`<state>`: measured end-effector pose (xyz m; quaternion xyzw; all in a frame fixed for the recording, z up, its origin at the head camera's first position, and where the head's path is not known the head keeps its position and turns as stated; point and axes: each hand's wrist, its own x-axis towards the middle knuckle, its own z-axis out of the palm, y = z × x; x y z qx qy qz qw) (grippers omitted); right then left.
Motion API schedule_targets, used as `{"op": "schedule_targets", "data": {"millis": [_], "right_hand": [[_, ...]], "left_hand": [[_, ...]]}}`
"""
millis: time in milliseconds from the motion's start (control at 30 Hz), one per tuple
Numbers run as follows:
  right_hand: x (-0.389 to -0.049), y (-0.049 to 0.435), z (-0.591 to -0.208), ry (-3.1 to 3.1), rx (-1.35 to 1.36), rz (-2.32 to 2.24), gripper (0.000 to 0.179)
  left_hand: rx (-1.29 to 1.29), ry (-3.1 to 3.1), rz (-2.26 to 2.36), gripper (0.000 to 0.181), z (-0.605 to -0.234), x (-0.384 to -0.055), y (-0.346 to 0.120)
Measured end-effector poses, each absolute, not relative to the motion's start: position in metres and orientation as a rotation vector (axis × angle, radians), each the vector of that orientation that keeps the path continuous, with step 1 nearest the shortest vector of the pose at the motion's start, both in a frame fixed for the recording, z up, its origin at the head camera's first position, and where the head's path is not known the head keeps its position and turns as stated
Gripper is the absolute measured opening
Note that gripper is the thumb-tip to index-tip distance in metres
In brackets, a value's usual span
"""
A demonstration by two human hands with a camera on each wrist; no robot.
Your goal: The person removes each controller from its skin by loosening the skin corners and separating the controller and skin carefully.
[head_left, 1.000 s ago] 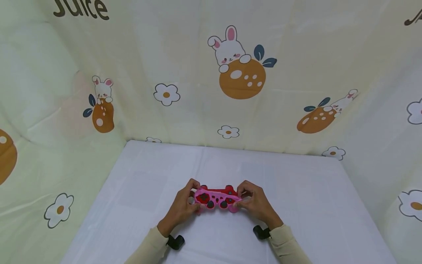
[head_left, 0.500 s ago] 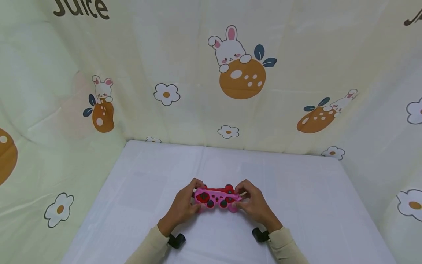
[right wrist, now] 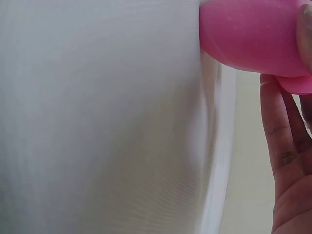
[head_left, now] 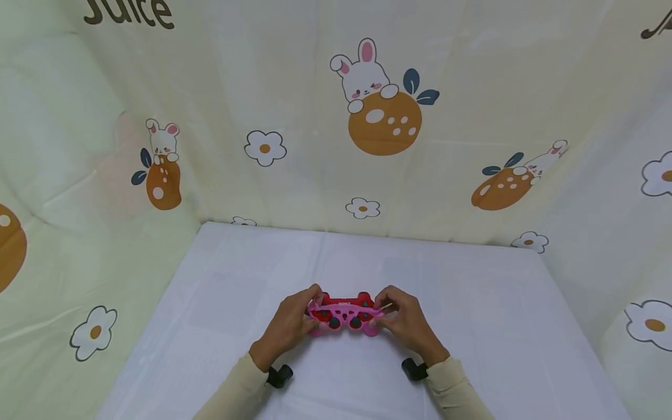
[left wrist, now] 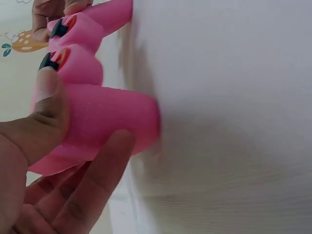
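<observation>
One red controller [head_left: 332,300] partly inside a pink cover [head_left: 344,310], between left hand [head_left: 290,318] and right hand [head_left: 406,321]. Shows SONY lettering [head_left: 344,303] along the bare far edge; wrapped in pink on the side toward the wrists. Two dark thumbsticks [head_left: 334,322] through round openings, between the thumbs. Low at the white table [head_left: 236,280]; can't tell if touching.

With the left: grips cover's left end, thumb on front beside a stick, fingers behind and under the pink handle. With the right: pinches cover's right end, thumb on near side, fingers bent at far corner. Both wrists angled inward, black wrist cameras [head_left: 415,370] just behind the hands. Patterned curtain [head_left: 310,99] well beyond both.
</observation>
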<state>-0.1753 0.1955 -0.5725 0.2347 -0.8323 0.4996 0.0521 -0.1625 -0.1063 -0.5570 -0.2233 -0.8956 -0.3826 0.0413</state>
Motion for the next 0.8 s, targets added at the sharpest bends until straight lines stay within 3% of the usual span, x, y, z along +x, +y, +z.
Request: {"op": "schedule_targets", "data": {"millis": [267, 800], "right_hand": [[-0.178, 0.197, -0.576, -2.527, 0.685, 1.506, 0.042], [-0.177, 0.195, -0.577, -2.511, 0.667, 1.489, 0.037]], "left_hand": [[-0.637, -2.694, -1.065, 0.043, -0.563, -0.157, -0.106], [-0.515, -2.508, -0.979, 0.048, -0.574, -0.153, -0.101]]}}
